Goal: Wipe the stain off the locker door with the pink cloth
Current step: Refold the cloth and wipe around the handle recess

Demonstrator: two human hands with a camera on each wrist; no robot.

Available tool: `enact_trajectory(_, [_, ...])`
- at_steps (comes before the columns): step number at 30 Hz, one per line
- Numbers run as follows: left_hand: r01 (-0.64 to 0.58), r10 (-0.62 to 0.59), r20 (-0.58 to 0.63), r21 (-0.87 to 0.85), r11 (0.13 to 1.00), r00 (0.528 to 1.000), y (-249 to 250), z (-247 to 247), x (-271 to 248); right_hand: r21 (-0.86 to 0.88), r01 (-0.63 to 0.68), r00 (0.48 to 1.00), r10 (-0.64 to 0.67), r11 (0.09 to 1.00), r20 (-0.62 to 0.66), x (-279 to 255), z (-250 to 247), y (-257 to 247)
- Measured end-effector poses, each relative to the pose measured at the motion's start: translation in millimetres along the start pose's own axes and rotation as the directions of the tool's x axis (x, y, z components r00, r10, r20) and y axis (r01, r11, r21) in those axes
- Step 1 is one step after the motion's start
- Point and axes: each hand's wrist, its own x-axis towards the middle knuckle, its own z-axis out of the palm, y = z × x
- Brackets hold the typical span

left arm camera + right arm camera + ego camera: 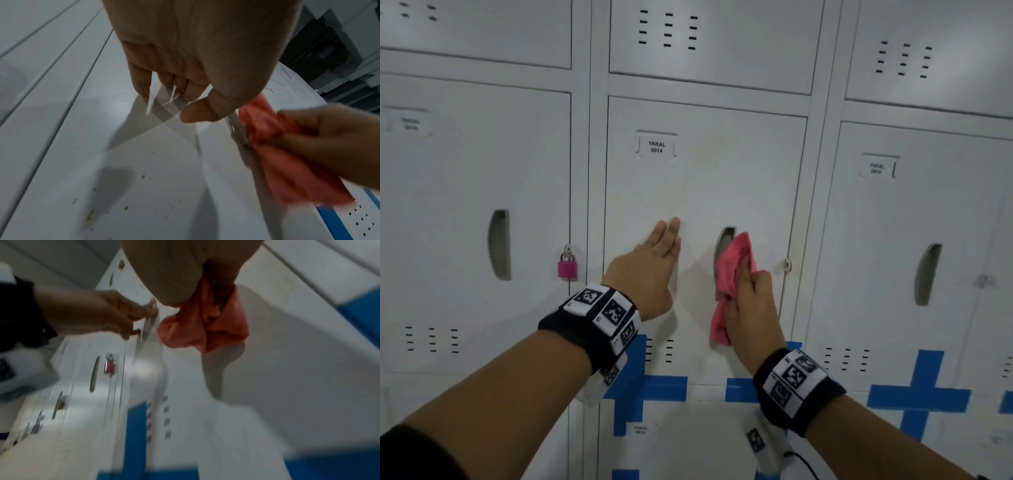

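The white locker door [705,185] labelled YAKAL 0014 fills the middle of the head view. My right hand [751,301] grips the bunched pink cloth [732,274] against the door, over its recessed handle slot [724,240]. The cloth [205,327] hangs crumpled below my right palm in the right wrist view. My left hand [657,260] lies flat on the door with straight fingers, left of the slot. Small brown specks [144,177] dot the door surface in the left wrist view. The cloth [287,154] is blurred there.
A pink padlock [567,265] hangs on the left neighbour's hasp. Blue tape crosses [919,397] mark the lockers' lower edge. Neighbouring locker doors [472,222] stand shut on both sides, each with a handle slot. A hasp [787,264] sits at the door's right edge.
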Motion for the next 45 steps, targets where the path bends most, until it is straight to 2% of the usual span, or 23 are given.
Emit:
enact_trajectory(2, [-0.002,0.002,-0.001,-0.002,1.000,1.000,0,0,-1,0.032,0.020,0.985,-0.014,0.999,-0.170,28,-15,-11])
enact_trajectory(4, [0.000,0.000,-0.003,-0.007,1.000,1.000,0,1,-1,-0.096,0.059,0.976,-0.077,0.994,-0.203,51,-23,-23])
enact_trajectory(7, [-0.007,0.007,-0.021,-0.006,1.000,1.000,-1,2,1,-0.342,0.188,0.976,-0.214,0.921,-0.040,58,-15,-36])
enact_trajectory(9, [-0.010,0.010,-0.030,-0.007,1.000,1.000,-2,3,1,-0.466,0.347,0.929,-0.365,0.814,0.055,51,-9,-33])
enact_trajectory(11, [-0.017,0.017,-0.036,-0.007,1.000,0.999,-2,3,1,-0.521,0.449,0.881,-0.457,0.725,0.123,45,-4,-23])
enact_trajectory(14, [-0.026,0.024,-0.047,-0.027,0.999,0.999,-4,4,2,-0.545,0.532,0.835,-0.510,0.648,0.208,33,-3,-10])
enact_trajectory(18, [-0.020,0.019,-0.032,-0.022,1.000,0.999,-5,5,2,-0.545,0.616,0.785,-0.504,0.569,0.361,12,-10,10])
enact_trajectory(22, [-0.017,0.017,-0.025,0.000,1.000,1.000,-4,4,1,-0.562,0.608,0.793,-0.450,0.561,0.410,2,-21,25])
enact_trajectory(25, [-0.016,0.016,-0.020,0.003,1.000,1.000,-3,3,0,-0.521,0.629,0.776,-0.504,0.576,0.379,0,-32,23])
enact_trajectory(26, [-0.013,0.013,-0.020,0.002,1.000,1.000,-3,3,0,-0.493,0.630,0.773,-0.543,0.601,0.327,1,-37,18])
enact_trajectory(28, [-0.012,0.012,-0.026,-0.002,1.000,1.000,-2,3,1,-0.455,0.563,0.813,-0.560,0.690,0.157,9,-45,3])
enact_trajectory(30, [-0.014,0.013,-0.040,-0.010,1.000,0.999,-1,5,1,-0.451,0.424,0.874,-0.485,0.785,-0.022,30,-50,-14])
enact_trajectory(32, [-0.011,0.011,-0.041,-0.011,1.000,0.999,-2,6,2,-0.464,0.334,0.897,-0.428,0.820,-0.112,52,-51,-27])
enact_trajectory(36, [-0.014,0.014,-0.038,-0.005,1.000,0.999,-4,7,3,-0.532,0.301,0.931,-0.364,0.791,-0.015,59,-39,-35])
enact_trajectory(39, [-0.017,0.017,-0.045,-0.003,1.000,0.999,-4,9,3,-0.499,0.282,0.944,-0.330,0.819,-0.009,44,-22,-28])
enact_trajectory(41, [-0.019,0.019,-0.051,-0.001,1.000,0.999,-3,9,3,-0.476,0.297,0.941,-0.339,0.828,-0.001,36,-13,-21])
enact_trajectory(45, [-0.020,0.021,-0.052,0.023,1.000,0.998,-3,9,3,-0.380,0.373,0.926,-0.362,0.847,0.102,6,-2,-4])
